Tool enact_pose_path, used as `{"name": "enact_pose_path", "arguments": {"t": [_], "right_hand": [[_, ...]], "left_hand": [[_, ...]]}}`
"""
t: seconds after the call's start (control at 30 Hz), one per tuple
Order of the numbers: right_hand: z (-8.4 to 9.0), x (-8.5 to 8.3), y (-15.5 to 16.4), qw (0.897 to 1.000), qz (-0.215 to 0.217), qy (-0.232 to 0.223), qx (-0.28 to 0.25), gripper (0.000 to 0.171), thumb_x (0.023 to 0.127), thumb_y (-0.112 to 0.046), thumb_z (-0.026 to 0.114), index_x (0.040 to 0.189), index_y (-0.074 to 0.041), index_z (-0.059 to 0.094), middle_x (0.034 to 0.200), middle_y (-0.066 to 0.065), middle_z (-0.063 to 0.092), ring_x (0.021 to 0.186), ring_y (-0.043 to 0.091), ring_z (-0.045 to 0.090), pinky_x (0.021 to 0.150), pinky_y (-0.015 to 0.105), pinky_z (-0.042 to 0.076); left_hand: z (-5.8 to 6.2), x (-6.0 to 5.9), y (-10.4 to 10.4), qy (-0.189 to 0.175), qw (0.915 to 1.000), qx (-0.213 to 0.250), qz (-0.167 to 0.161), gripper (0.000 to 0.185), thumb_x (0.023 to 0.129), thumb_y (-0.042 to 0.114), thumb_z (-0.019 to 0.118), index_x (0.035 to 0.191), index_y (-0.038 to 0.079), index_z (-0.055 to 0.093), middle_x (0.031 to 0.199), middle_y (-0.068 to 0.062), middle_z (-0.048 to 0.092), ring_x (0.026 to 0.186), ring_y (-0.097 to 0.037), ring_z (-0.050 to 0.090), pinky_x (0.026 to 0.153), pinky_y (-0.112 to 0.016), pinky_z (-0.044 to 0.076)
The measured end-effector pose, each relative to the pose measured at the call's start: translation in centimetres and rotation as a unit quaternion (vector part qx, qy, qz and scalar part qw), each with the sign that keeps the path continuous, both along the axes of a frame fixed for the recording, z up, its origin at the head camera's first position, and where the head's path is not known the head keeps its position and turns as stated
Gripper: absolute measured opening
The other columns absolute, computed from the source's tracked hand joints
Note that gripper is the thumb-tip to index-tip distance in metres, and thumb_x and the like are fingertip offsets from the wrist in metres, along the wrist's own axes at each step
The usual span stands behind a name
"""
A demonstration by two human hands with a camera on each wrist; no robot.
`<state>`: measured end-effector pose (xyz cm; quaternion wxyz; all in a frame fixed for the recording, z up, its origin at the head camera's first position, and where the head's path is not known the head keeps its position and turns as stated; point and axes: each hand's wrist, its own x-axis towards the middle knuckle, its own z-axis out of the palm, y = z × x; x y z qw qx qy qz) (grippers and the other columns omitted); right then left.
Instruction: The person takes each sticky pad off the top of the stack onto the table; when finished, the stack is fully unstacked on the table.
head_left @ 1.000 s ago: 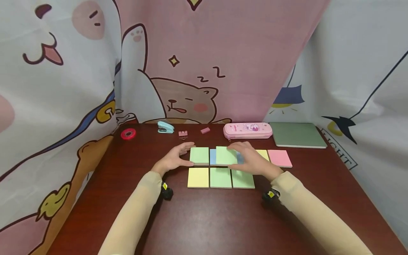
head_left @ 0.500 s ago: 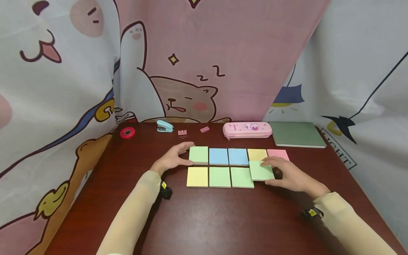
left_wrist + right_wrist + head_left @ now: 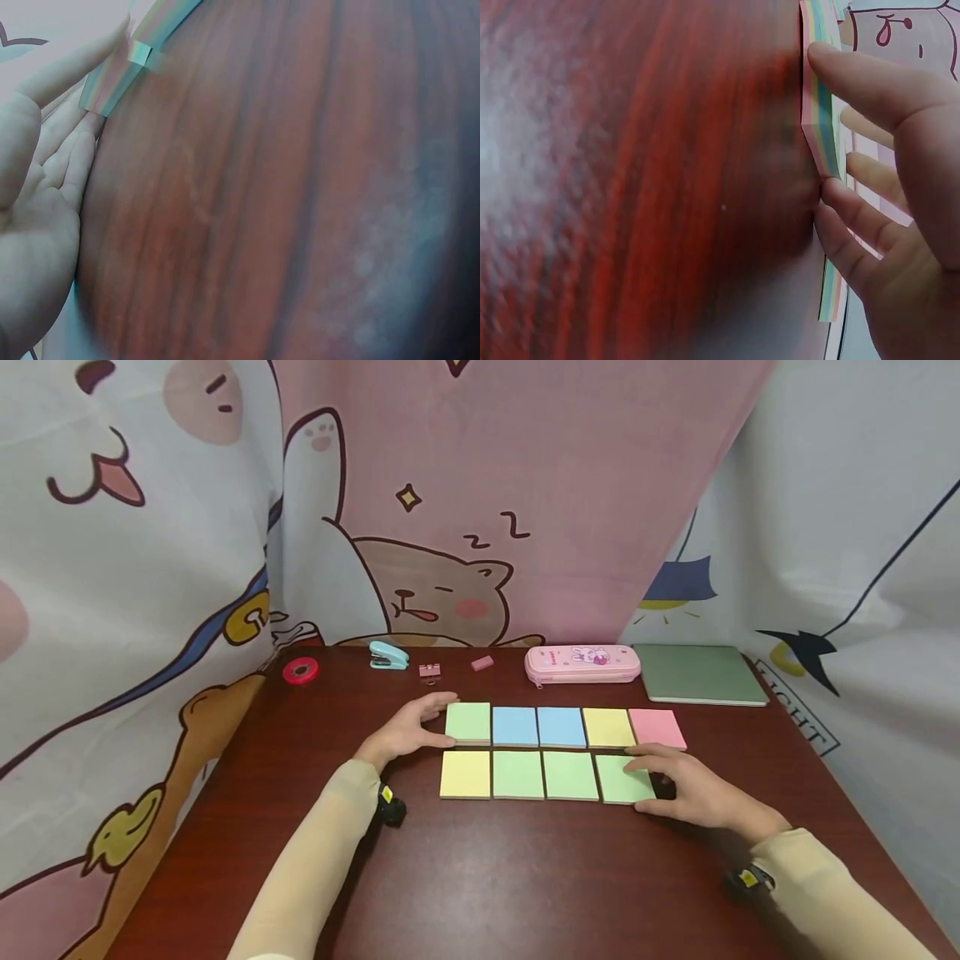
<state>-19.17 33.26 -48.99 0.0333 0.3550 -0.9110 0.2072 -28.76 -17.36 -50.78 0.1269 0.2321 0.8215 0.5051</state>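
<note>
Square sticky note pads lie in two rows on the table. At the left end of the back row, my left hand [image 3: 405, 727] holds a green sticky note pad [image 3: 468, 722], thumb at its near edge and fingers at the far side. This pad looks thicker than its neighbours. My right hand [image 3: 693, 785] grips another green sticky note pad [image 3: 618, 779] at the right end of the front row, slightly askew and a small gap from the green pad [image 3: 572, 775] beside it. In the right wrist view, the thumb [image 3: 862, 82] presses the striped side of a pad [image 3: 817, 82].
The back row continues with two blue pads [image 3: 514, 727], a yellow pad [image 3: 607, 727] and a pink pad [image 3: 657, 728]. Behind stand a red tape roll [image 3: 301, 671], stapler [image 3: 388, 655], binder clip [image 3: 430, 671], pink eraser [image 3: 482, 664], pencil case [image 3: 583, 665] and green notebook [image 3: 701, 674].
My right hand has carried the green sticky note pad from over the blue pads, rightward and nearer, down to the front row's right end. My left hand has stayed at its pad.
</note>
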Motion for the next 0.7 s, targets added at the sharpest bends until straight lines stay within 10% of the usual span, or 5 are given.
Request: {"name": "enact_pose_path", "arguments": {"t": [0.23,0.7], "right_hand": [[-0.13,0.00,-0.18,1.000,-0.011,0.008,0.001,0.045,0.080,-0.026,0.094,0.120,-0.020,0.075,0.138,0.009,0.065,0.124,0.026,0.061,0.102,0.014,0.043],[-0.30,-0.08,-0.27,0.999,0.001,0.028,-0.022,0.043,0.079,-0.024,0.095,0.116,-0.018,0.076,0.132,0.010,0.067,0.120,0.028,0.063,0.102,0.010,0.040]], "left_hand": [[0.08,-0.04,0.11,0.001,1.0000,-0.002,0.000,0.086,0.087,0.018,0.089,0.159,0.009,0.044,0.160,-0.006,0.049,0.151,-0.030,0.042,0.126,-0.048,0.031],[-0.07,-0.08,0.01,-0.001,1.0000,-0.005,0.001,0.086,0.087,0.018,0.089,0.160,0.010,0.044,0.160,-0.005,0.049,0.150,-0.029,0.042,0.125,-0.047,0.032]]}}
